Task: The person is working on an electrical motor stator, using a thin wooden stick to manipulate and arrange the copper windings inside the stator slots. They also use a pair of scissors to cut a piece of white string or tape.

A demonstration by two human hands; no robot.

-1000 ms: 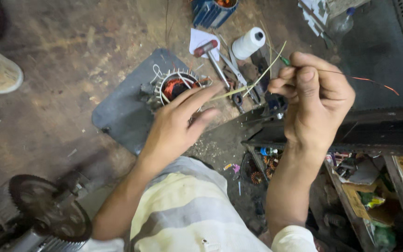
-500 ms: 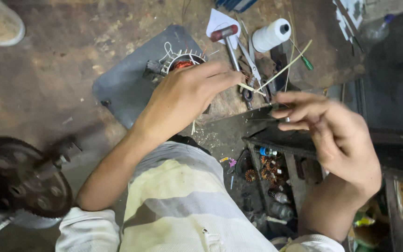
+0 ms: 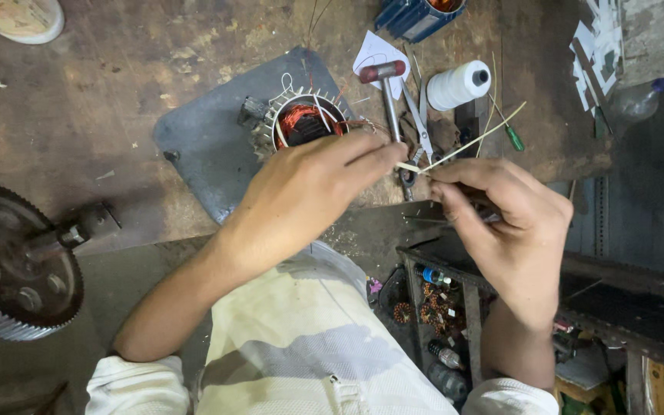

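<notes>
Spreading across the far half of the view: a worn, stained wooden workbench (image 3: 117, 84). Resting on it, left of centre, a dark grey slab (image 3: 209, 146) carrying a motor stator (image 3: 301, 123) with copper-red windings inside a ring of pale slot liners. Bolted at the left edge, a big dark toothed gear wheel (image 3: 13, 265). Standing near right, below the bench edge, a dark compartmented tray (image 3: 439, 307) of small parts, among them little copper coils. Lying in the near centre, a lap in pale cream cloth.

Reaching from near left toward the centre, the left hand (image 3: 301, 196), thumb and forefinger pinched narrow on the near end of a thin pale strip (image 3: 470, 141) (bamboo or stiff paper, hard to say which). Meeting it from the right, the right hand (image 3: 505, 219), fingers curled in and closed on the same strip just beside the left fingertips. Slanting up and away to the far right from that pinch, the free length of the strip, held in the air just right of the stator and not touching it.

Scattered beyond the hands: a small hammer (image 3: 386, 88) with a red-tipped head, a spool of white thread (image 3: 459, 83) lying on its side, a pair of scissors (image 3: 420, 134), a green-handled screwdriver (image 3: 512, 137), a scrap of white paper (image 3: 374, 50).
</notes>
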